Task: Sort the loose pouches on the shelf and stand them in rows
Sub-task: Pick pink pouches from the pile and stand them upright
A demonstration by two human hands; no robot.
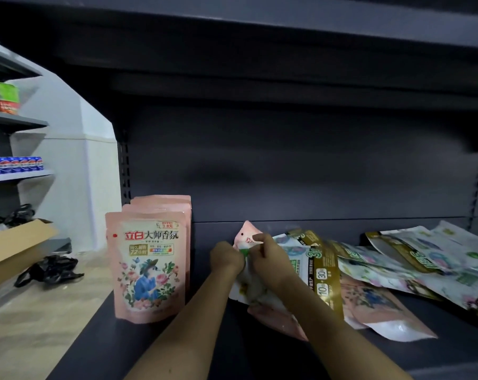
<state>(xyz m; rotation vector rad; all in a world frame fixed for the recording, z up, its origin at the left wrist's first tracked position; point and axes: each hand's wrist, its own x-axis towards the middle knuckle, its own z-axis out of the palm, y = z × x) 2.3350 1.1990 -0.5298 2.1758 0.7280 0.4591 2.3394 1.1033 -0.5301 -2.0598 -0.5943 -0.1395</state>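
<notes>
A row of pink pouches (pixel 147 264) stands upright at the left end of the dark shelf (pixel 194 346), one behind another. To its right lies a loose heap of white-and-gold pouches (pixel 413 259) and pink pouches (pixel 380 305), flat and overlapping. My left hand (pixel 225 256) and my right hand (pixel 268 259) meet at the heap's left end. Both grip the top of a white pouch (pixel 253 290) with a green mark. Just behind my fingers a pink pouch corner (pixel 247 231) sticks up.
The shelf above (pixel 259 37) hangs low over the work area. Left of the shelf are a wooden floor, a black plastic bag (pixel 50 271) and an open cardboard box (pixel 15 242). Another rack with green boxes (pixel 4 97) and blue packs (pixel 14 164) stands at far left.
</notes>
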